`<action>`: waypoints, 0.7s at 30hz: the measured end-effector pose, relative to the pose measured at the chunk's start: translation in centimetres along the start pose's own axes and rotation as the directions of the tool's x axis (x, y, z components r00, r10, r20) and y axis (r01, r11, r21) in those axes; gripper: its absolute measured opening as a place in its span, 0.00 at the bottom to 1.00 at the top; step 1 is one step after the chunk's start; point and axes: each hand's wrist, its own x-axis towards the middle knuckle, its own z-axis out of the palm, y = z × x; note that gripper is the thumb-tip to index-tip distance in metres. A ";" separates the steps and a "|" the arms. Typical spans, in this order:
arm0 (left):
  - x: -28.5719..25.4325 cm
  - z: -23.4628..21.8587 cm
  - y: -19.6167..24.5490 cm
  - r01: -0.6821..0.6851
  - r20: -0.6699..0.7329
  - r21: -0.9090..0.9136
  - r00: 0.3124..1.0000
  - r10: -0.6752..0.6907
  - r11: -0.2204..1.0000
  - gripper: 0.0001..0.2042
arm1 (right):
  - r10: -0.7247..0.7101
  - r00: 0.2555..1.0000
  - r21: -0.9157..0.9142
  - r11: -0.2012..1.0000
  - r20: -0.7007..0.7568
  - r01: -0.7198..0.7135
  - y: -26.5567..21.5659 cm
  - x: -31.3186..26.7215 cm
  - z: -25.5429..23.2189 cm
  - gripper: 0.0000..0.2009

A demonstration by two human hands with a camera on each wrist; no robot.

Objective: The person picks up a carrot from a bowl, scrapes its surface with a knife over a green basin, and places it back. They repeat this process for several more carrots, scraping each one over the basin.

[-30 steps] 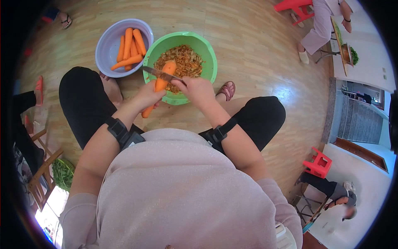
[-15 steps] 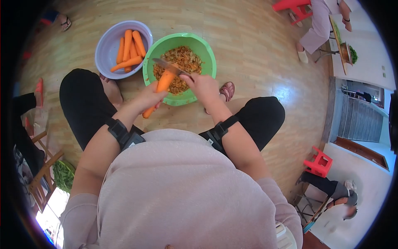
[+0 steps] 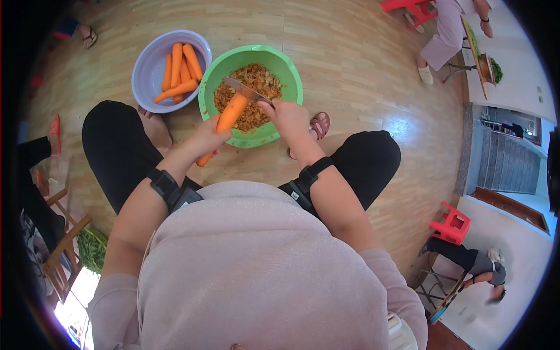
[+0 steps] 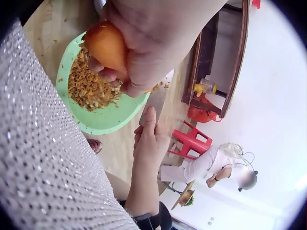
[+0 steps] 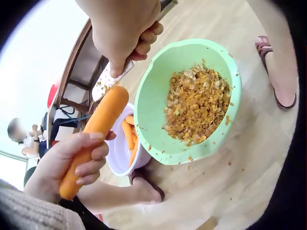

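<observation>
In the head view my left hand [image 3: 205,140] grips a peeled-looking orange carrot [image 3: 232,113], its upper end tilted over the green basin [image 3: 208,81]. My right hand [image 3: 293,121] holds a knife [image 3: 248,92] by the handle, the thumb pressed toward the blade. The blade lies by the carrot's upper end, over the basin. Orange and pale peelings [image 5: 196,105] fill the basin's bottom. Small bits cling to the blade [image 5: 111,76] in the right wrist view. From the left wrist, the carrot's near end [image 4: 106,47] shows in the curled fingers.
A pale purple basin [image 3: 142,65] with several carrots [image 3: 177,65] touches the green one on the left. My knees and sandaled feet flank both on the wooden floor [image 3: 350,76]. Red stools [image 3: 450,224] and other people are farther off at the sides.
The knife blade has slid from across the carrot's upper part out to its far end. My right hand has shifted slightly right; the left keeps its hold on the carrot.
</observation>
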 end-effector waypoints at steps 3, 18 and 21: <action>0.1 -0.1 0.1 -0.011 -0.004 -0.010 1.000 0.011 1.000 0.14 | -0.078 0.997 0.039 0.996 -0.002 0.078 -1.0 -0.5 -0.5 0.24; -0.6 0.1 1.2 -0.072 0.102 -0.172 0.991 0.090 0.982 0.13 | 0.118 0.991 0.073 0.990 0.055 -0.122 0.9 0.5 -0.8 0.26; -0.6 0.3 1.5 -0.047 0.063 -0.182 0.996 0.059 0.982 0.14 | 0.186 0.979 0.097 0.976 0.081 -0.193 0.2 0.5 -1.7 0.26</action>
